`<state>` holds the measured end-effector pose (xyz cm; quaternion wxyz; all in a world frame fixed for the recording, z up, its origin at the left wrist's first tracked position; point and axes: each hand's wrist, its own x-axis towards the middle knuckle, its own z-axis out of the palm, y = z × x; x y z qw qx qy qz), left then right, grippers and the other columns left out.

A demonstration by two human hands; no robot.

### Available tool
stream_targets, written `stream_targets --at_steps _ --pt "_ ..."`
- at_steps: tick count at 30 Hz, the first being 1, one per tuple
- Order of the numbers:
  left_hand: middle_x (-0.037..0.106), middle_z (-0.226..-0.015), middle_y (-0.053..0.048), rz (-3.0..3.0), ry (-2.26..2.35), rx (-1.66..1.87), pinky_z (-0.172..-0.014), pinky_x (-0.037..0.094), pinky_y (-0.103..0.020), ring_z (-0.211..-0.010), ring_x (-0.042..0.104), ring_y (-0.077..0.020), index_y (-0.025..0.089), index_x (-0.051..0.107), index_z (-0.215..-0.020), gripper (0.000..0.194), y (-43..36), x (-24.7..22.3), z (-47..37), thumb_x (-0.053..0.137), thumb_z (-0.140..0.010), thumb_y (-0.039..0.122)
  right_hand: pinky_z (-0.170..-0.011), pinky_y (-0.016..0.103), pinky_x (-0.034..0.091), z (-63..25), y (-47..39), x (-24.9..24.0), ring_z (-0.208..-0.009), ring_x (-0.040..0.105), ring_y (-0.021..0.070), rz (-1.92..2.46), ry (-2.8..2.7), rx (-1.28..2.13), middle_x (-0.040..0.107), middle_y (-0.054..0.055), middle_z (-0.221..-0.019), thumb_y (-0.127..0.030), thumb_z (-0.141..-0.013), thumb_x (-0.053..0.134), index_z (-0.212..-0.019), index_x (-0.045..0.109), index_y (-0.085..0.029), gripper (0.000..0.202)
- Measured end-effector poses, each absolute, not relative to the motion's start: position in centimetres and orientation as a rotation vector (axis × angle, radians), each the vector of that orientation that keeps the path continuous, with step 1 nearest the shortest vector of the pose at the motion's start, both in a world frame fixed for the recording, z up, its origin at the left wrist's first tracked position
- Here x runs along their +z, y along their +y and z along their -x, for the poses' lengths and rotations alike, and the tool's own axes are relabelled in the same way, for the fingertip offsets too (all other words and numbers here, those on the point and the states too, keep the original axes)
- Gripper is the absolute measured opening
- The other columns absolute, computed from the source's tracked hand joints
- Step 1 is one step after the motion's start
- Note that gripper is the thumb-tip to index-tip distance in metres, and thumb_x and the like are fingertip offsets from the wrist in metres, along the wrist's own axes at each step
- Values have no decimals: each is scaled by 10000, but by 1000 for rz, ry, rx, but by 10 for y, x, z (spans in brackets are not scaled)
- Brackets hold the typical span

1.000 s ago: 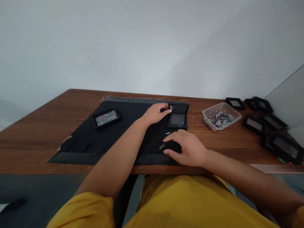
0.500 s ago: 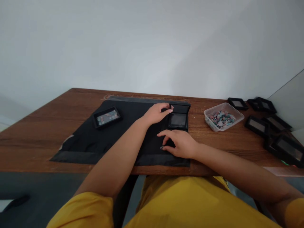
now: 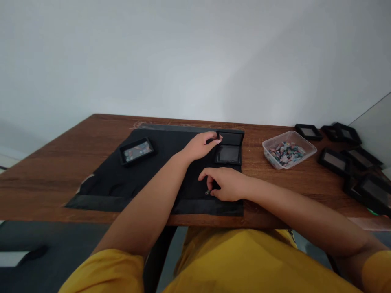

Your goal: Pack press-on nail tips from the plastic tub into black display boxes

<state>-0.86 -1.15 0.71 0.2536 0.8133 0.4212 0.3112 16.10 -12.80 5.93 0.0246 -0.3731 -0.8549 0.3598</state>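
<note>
An opened black box with a clear window [image 3: 227, 154] stands on the black mat [image 3: 171, 142], its lid raised at the back. My left hand [image 3: 203, 145] is closed on the left edge of the raised lid, thumb and fingers round it. Nearer the table's front edge, my right hand [image 3: 224, 184] hovers low over the mat with its fingers curled. A small stone [image 3: 208, 192] shows at its thumb and fingertips, pinched between them. On the left part of the mat lies a black box with pale and reddish stones [image 3: 136, 151] behind its window.
Right of the mat, a clear plastic tub [image 3: 279, 164] holds many small coloured stones. Several black windowed boxes [image 3: 335, 160] lie farther right, some stacked. A white wall [image 3: 183, 61] rises behind the wooden table [image 3: 51, 162].
My right hand has shifted slightly left, its fingers more curled in. The left hand stays at the lid. The view has turned a little.
</note>
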Motion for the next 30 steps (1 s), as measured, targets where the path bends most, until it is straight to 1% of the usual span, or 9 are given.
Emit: stream_targets --at_steps 3,5,9,15,20,25,30 --pt "756 -1214 -85 -2208 1142 853 -1092 495 -431 -1169 685 -258 202 730 -1087 337 -11 6 9 543 -943 442 -814 312 438 -159 -127 61 -1029 649 224 1137 -2670 1108 749 12 -1081 -74 -804 752 -1272 575 -215 519" --pt "753 -1217 -91 -2211 1136 853 -1089 497 -438 -1171 684 -263 200 729 -1083 338 -11 6 9 540 -948 444 -816 310 439 -158 -128 60 -1026 651 222 1125 -2680 1093 749 9 -1073 -101 -810 770 -1266 585 -217 507" --pt "750 -1226 -87 -2212 1128 846 -1092 493 -441 -1181 676 -261 204 723 -1093 330 -11 5 9 533 -955 435 -816 331 450 -156 -132 58 -1032 656 239 1113 -2715 1003 749 23 -1056 -135 -864 735 -1301 574 -203 471" --pt "752 -1217 -91 -2204 1128 864 -1086 498 -450 -1162 683 -270 194 726 -1100 341 -11 6 8 544 -944 437 -876 382 502 -155 -140 53 -1053 675 263 1013 -2781 838 741 99 -1117 -111 -932 649 -1417 489 -124 511" --pt "756 -1206 -91 -2233 1114 856 -1083 497 -444 -1158 687 -270 190 728 -1058 337 -11 6 9 532 -952 443 -933 403 519 -151 -144 42 -1123 665 269 834 -2843 576 705 157 -1252 -74 -953 584 -1438 467 -89 499" --pt "762 -1193 -83 -2222 1132 849 -1068 505 -420 -1150 688 -260 192 730 -1074 347 -12 7 9 534 -941 446 -923 407 512 -149 -146 38 -1126 649 277 757 -2893 399 689 153 -1281 -97 -966 570 -1457 447 -59 507" --pt "765 -1186 -88 -2218 1133 856 -1048 516 -415 -1134 696 -263 190 725 -1046 336 -13 8 9 535 -938 446 -900 415 494 -149 -142 38 -1112 642 273 684 -2952 302 693 138 -1286 -118 -996 527 -1485 427 -70 501"
